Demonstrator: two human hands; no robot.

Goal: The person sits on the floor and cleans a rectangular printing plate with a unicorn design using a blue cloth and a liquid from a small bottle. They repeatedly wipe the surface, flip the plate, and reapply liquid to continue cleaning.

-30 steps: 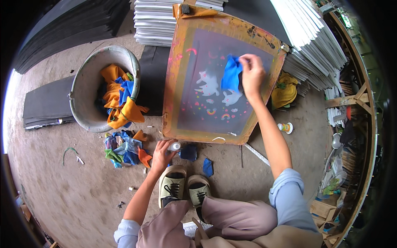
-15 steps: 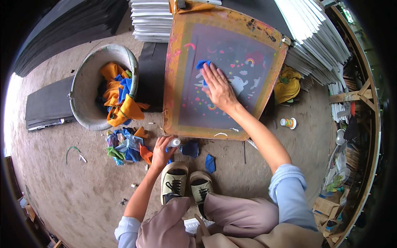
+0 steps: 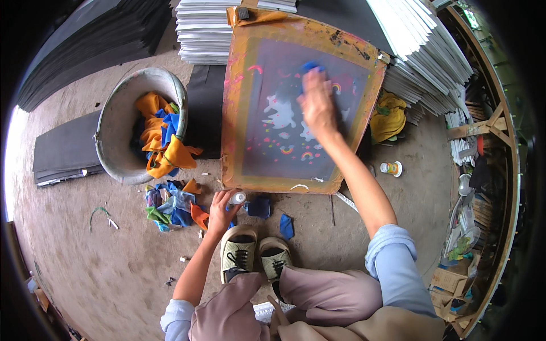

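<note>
A screen-printing frame [image 3: 228,142] with taped, paint-stained edges leans in front of me. Its grey mesh [image 3: 267,79] carries small rainbows, hearts, stars and pale cloud-like shapes. Blurred by motion, my right hand [image 3: 319,108] presses a blue rag [image 3: 311,67] against the upper right part of the mesh. Down by the frame's lower left corner, my left hand [image 3: 220,211] grips a small white bottle [image 3: 238,198], its round end facing up. Blue cloth pieces [image 3: 259,207] lie on the ground beside that hand, and another blue scrap [image 3: 286,226] lies near my shoes.
To the left stands a grey bucket [image 3: 114,122] with orange and blue rags hanging over its rim. A pile of coloured scraps [image 3: 173,206] lies below it. White sheet stacks [image 3: 206,34] rise behind the frame. Yellow cloth [image 3: 388,116] and a small cup [image 3: 391,168] are at right.
My right hand has slid the blue rag up and to the right across the mesh, uncovering a pale shape at left. My left hand still holds the bottle in about the same place.
</note>
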